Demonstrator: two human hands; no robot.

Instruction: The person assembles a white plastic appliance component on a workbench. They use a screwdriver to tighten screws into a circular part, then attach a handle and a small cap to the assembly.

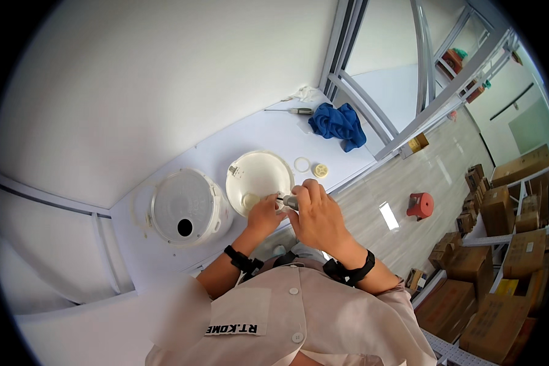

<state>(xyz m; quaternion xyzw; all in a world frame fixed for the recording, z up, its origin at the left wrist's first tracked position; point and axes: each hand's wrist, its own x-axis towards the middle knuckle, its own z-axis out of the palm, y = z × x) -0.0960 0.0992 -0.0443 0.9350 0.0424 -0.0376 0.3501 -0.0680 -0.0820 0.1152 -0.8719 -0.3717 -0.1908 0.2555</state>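
Note:
My right hand [318,215] is closed round the grey handle of a screwdriver [290,201], its dark shaft pointing left. The tip meets the near right edge of a round white plastic lid or shallow basin [263,168]. My left hand [265,218] grips that rim just beside the tip, fingers bent together. Inside the white piece are a round cream fitting [250,200] near my left fingers and a small fixture [233,169] at the far left wall. What the tip touches is too small to make out.
Left on the white table [274,131] stands a white bucket [180,198] with a dark hole in its top. To the right lie a thin ring [302,164], a cream cap [320,171], a blue cloth [338,125] and another screwdriver [301,111]. A metal frame [372,116] bounds the table's right end.

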